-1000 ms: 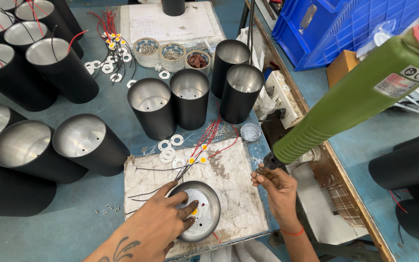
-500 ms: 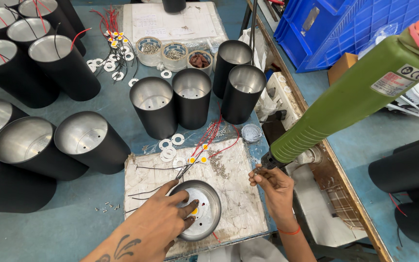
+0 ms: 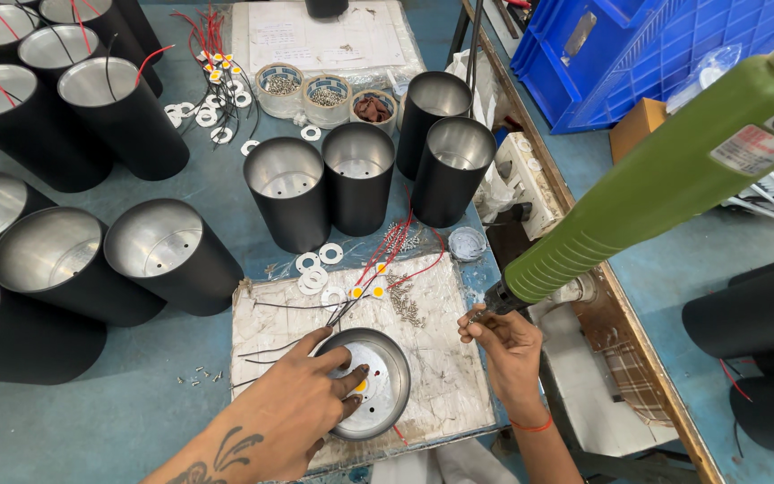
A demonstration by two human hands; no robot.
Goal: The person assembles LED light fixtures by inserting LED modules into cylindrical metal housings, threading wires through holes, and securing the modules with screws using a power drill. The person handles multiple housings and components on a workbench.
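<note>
My left hand (image 3: 302, 403) has stayed pressed flat on the round metal plate (image 3: 378, 381) at the mat's (image 3: 445, 358) front edge, while my right hand (image 3: 508, 345) still pinches something small at the green screwdriver's (image 3: 656, 184) tip.

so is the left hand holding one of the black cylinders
No, the left hand lies flat on the round metal dish on the mat, and the black cylinders stand apart from it.

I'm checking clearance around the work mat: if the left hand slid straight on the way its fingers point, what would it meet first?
Probably the far rim of the round metal dish under the left hand; beyond it, the loose screws, though depth is unclear.
</note>
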